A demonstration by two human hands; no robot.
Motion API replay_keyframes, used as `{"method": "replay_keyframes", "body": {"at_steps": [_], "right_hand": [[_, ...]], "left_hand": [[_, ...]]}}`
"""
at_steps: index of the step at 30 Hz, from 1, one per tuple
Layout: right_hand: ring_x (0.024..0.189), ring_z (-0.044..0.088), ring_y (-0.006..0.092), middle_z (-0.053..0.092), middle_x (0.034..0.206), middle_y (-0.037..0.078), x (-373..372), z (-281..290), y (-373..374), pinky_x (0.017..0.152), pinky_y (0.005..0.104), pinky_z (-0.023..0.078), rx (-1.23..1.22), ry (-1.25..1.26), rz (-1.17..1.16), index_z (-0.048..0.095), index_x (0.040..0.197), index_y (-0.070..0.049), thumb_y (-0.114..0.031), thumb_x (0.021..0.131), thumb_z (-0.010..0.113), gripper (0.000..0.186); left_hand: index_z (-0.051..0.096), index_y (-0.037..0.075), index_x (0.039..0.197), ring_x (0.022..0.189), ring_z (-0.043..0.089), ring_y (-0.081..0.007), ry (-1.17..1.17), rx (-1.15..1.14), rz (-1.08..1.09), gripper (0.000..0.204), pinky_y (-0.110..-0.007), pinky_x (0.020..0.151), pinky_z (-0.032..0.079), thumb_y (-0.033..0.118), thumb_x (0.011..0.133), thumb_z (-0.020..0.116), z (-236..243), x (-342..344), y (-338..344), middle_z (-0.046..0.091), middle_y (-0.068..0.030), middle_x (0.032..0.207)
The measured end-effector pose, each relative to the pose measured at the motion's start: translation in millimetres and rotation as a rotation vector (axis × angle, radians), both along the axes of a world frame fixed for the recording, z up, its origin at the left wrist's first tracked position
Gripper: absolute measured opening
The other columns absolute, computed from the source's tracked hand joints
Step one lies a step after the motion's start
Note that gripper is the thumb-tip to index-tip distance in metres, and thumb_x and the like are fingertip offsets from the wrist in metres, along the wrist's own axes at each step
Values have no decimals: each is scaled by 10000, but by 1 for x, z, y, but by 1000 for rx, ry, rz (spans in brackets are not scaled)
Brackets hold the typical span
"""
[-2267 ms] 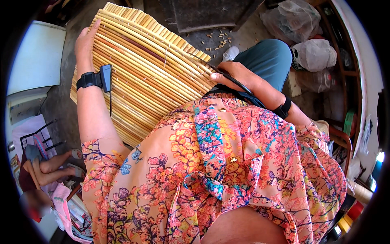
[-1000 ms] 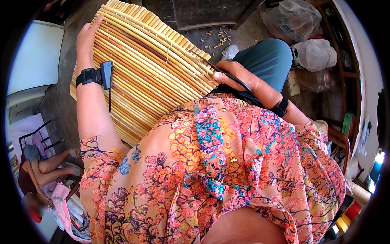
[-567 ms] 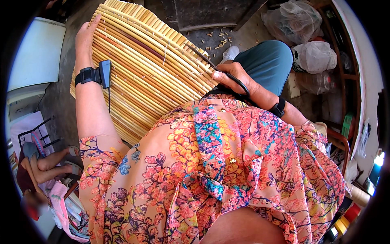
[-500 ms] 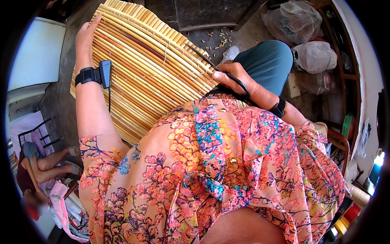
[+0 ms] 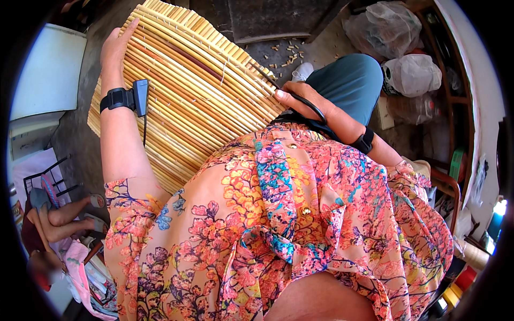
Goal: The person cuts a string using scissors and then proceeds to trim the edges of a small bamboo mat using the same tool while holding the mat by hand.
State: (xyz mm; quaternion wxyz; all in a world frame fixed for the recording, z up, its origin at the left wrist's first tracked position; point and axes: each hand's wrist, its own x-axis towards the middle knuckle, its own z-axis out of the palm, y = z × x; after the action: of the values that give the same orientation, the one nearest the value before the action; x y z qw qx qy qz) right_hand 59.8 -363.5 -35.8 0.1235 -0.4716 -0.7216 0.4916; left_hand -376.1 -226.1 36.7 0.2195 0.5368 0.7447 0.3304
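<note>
A mat of yellow and tan reed-like sticks [image 5: 182, 101], tied with pale thread, lies slanted across my lap. Its upper edge curves, and a loose thread end stands up from it. At the mat's upper left edge, my left hand [image 5: 113, 56] grips it, some fingers hidden behind. My right hand [image 5: 306, 92] is closed around the black handle of a pair of scissors [image 5: 269, 78]. The dark blades point up and left along the mat's right edge, touching or just over the stick ends; I cannot tell which.
Short cut stick pieces [image 5: 292, 55] litter the floor beyond the mat. Plastic bags [image 5: 411, 75] sit by a wooden shelf [image 5: 463, 115] at right. A dark board [image 5: 273, 18] stands ahead. Another person [image 5: 45, 227] sits at far left, below a white cabinet [image 5: 48, 69].
The mat has turned slightly, its lower left edge sliding left and its top shifting right with my left hand. My right hand and the scissors have moved a little; the grip stays.
</note>
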Motion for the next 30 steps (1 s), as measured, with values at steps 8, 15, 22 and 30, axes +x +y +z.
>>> {"method": "replay_keyframes", "body": {"at_steps": [8, 15, 22, 30], "right_hand": [[741, 616, 326, 612, 743, 217, -3, 16, -4, 669, 371, 470, 124, 59, 20, 609, 880, 51, -537, 849, 485, 602], [761, 623, 276, 622, 760, 208, -3, 11, 0, 670, 355, 469, -40, 71, 48, 613, 924, 63, -562, 856, 456, 648], [836, 611, 305, 607, 824, 240, -1, 23, 3, 721, 373, 461, -155, 87, 126, 564, 978, 71, -628, 835, 427, 726], [875, 596, 363, 589, 864, 280, 2, 18, 3, 739, 389, 456, 86, 6, 70, 525, 980, 85, -646, 805, 459, 755]], "left_hand": [[622, 4, 861, 718, 573, -147, -227, 53, 21, 555, -276, 668, 454, 530, 698, 690, -3, -8, -11, 618, -88, 798], [625, 9, 864, 722, 574, -140, -222, 34, 29, 551, -265, 688, 447, 533, 703, 684, -1, 3, -11, 625, -83, 809], [627, 6, 927, 777, 595, -170, -4, -25, 8, 617, -287, 720, 447, 583, 708, 638, -7, -2, 2, 640, -108, 863], [608, -17, 981, 829, 602, -223, -54, -45, 31, 709, -323, 758, 456, 642, 719, 587, -23, -10, 7, 633, -155, 923]]}}
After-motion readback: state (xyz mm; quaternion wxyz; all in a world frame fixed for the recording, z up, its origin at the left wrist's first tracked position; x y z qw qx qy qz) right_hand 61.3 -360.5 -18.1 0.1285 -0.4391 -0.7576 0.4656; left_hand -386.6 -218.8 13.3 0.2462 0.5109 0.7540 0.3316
